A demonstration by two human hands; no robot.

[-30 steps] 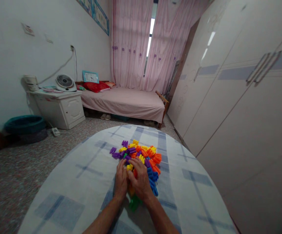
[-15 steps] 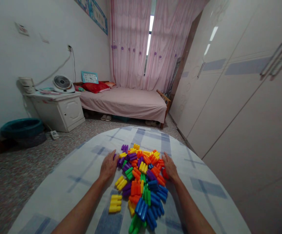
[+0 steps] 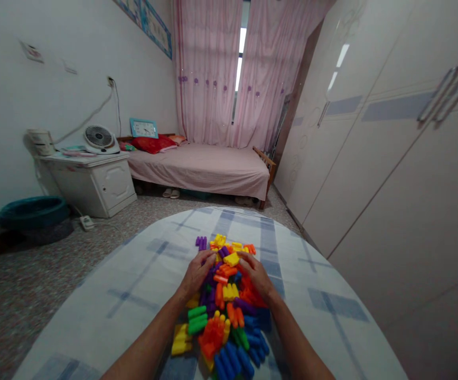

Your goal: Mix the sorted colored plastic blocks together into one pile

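Note:
A heap of plastic building blocks in purple, yellow, orange, green and blue lies between my two hands. My left hand curves around the heap's left side, its fingers touching purple blocks near the far end. My right hand lies over orange blocks on the right side, its fingertips beside a yellow block. Both hands are open, their fingers bent over the heap; neither has a clear grip. Blue blocks lie nearest me, with a green block to their left. My palms hide some blocks.
The blocks lie on an oval table with a checked cloth. Beyond it stand a bed with a pink sheet, a white cabinet with a fan, and a teal bin. A wardrobe rises along the right.
My two hands have moved inward, towards each other. The blocks between them have been pushed closer together, and several have shifted or turned over.

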